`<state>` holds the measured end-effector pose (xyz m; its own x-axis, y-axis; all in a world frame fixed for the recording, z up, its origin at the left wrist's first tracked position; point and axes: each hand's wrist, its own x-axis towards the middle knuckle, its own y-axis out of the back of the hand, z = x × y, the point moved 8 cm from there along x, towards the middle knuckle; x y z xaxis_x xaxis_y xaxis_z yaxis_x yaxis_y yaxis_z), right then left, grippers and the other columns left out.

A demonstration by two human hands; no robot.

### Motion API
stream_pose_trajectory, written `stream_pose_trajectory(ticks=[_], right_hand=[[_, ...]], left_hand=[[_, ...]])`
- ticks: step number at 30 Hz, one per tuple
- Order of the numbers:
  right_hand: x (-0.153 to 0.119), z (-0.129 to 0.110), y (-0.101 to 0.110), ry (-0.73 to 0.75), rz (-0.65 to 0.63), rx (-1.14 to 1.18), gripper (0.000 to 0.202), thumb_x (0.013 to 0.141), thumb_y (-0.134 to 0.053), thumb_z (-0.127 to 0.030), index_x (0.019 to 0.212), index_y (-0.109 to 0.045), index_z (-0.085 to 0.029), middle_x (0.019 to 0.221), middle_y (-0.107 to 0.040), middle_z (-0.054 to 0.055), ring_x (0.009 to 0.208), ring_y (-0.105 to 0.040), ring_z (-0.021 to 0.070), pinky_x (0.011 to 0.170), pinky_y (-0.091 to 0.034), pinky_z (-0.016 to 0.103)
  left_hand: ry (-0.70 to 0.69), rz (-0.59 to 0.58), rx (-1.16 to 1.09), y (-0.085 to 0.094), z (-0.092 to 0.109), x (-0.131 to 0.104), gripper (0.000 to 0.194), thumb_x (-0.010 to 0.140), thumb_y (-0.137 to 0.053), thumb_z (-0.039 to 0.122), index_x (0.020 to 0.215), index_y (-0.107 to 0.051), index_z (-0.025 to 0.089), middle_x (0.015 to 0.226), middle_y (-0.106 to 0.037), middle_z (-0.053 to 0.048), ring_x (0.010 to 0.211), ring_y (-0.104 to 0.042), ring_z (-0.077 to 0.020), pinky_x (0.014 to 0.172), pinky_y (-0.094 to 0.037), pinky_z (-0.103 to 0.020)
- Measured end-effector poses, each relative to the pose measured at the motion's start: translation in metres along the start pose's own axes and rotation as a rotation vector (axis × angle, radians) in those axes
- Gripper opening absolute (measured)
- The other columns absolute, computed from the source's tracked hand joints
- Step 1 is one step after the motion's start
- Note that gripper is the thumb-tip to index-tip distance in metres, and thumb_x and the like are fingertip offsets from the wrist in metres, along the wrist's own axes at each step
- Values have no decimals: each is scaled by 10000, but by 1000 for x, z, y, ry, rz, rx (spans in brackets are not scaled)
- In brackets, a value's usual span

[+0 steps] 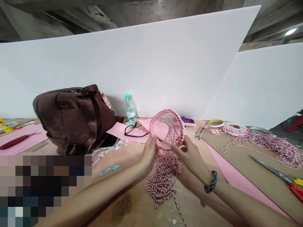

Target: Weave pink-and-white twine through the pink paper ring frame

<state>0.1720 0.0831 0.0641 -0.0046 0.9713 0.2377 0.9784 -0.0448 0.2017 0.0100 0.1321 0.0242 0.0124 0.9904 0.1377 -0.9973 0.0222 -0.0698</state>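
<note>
1. White panels stood behind the cluttered surface.
2. Between both hands, above the surface, was a string-wound ring.
3. Its lower left rim was gripped by the left hand, its lower right by the right hand.
4. Tangled cord lay just below.

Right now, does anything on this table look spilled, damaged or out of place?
Yes. White scraps lie scattered beside the phone, like uncleared litter. Blue patches nearby may be paint or paper. In the foreground, a dark stain marks the table.
</note>
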Motion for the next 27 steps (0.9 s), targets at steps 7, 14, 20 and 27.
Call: stream_pose_trajectory(ticks=[7, 14, 20, 27], right_hand=[[20, 36, 18, -194, 34, 641, 323, 758, -686, -436, 814, -466, -206, 643, -594, -43, 556, -617, 114, 509, -519, 223], [29, 56, 33, -225, 176, 943, 292, 679, -783, -311, 813, -559, -178, 658, -663, -14, 563, -641, 109, 539, -570, 198], [36, 71, 36, -337, 207, 1128, 122, 791, -678, -215, 746, -594, -139, 612, -666, 13, 518, -621, 84, 518, -559, 157], [37, 60, 37, -307, 152, 1180, 126, 784, -690, -217, 742, -603, -136, 600, -670, 19, 508, -623, 92, 508, -559, 160]], left_hand=[[-142, -135, 277, -13, 19, -3, 368, 845, -548, 468, 1071, -585, 180, 915, -630, -33, 851, -556, -177, 767, -418, -267], [-450, -350, 657, -28, 39, -12, 257, 897, -510, 358, 832, -678, 175, 800, -638, -43, 791, -566, -167, 729, -429, -281], [-1312, -612, 733, -45, 85, -71, 169, 917, -430, 244, 896, -595, 216, 1044, -636, -95, 1155, -483, -221, 952, -397, -396], [-681, -565, 723, -44, 45, -40, 223, 900, -432, 318, 716, -453, 196, 626, -512, 8, 593, -478, -130, 579, -399, -246]])
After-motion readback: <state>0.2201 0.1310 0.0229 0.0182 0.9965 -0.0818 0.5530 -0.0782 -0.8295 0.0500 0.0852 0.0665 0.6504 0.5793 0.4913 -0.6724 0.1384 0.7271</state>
